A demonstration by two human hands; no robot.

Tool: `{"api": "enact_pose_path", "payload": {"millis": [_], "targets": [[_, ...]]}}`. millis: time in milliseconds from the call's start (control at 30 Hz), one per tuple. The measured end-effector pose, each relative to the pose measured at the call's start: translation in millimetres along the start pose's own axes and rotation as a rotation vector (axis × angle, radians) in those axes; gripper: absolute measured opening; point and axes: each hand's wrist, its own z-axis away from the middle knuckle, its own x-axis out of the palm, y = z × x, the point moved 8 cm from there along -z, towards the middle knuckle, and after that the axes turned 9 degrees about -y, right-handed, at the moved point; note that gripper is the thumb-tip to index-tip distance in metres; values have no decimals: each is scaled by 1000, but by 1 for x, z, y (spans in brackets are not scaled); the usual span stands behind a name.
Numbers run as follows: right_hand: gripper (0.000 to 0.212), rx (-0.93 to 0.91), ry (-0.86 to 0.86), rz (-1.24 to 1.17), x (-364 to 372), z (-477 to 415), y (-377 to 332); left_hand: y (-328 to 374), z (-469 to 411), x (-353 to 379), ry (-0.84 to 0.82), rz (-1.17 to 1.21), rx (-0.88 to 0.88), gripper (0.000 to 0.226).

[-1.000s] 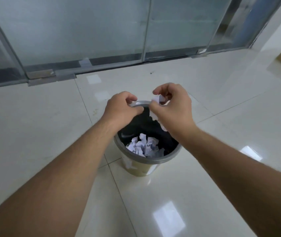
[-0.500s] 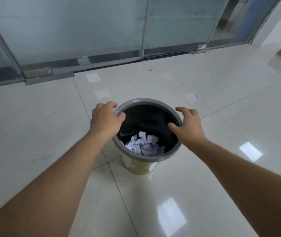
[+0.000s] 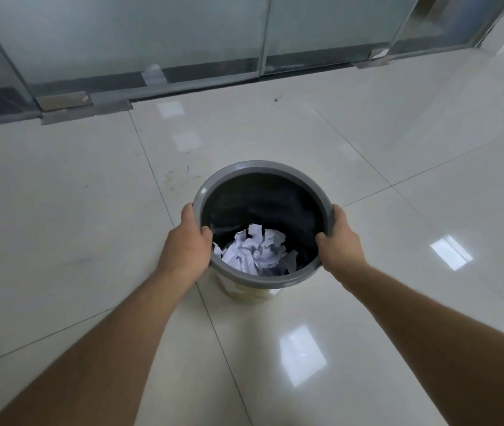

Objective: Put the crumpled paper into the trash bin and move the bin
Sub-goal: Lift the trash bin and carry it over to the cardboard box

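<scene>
Both hands are closed on the bin's rim (image 3: 263,167). The left hand (image 3: 187,241) holds the left side, with the thumb hooked over the edge and pointing into the bin, and the other fingers curled down the outside where they cannot be seen. The right hand (image 3: 341,239) holds the right side the same way, thumb inside and fingers outside. The hands sit across from each other, most likely so the bin stays level and does not tip when it is moved. Pinching the rim between thumb and fingers gives a firm hold, because the rim is a thick grey ring that sticks out. The bin (image 3: 253,295) is round, with a pale body and a dark bag or lining inside. The paper (image 3: 252,252) is already in it, a heap of white crumpled bits lying at the bottom, nearer to the person's side. So the first part of the job looks done, and the moving part is what is left. It is hard to tell if the bin is lifted or is resting on the floor (image 3: 398,167). The floor is shiny pale tile. Well beyond the bin is a glass door (image 3: 140,35) with a metal track along its bottom.
</scene>
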Motion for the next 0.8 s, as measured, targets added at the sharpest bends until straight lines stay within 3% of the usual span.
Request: {"api": "enact_pose_path", "payload": {"millis": [233,467,600,800], "targets": [[50,-1,-93,18,-94,79,-128,97,84,-122,-28,45,-119,35],[50,-162,-65,-31,-308,167,-388,341,172,-359,80,15,-83,39],[57,-290,17,-46,-444,217,-534,489,228,-483,184,-15,3,27],[47,-436,40,-86,-584,281,-675,640,305,-609,306,-16,125,24]]}}
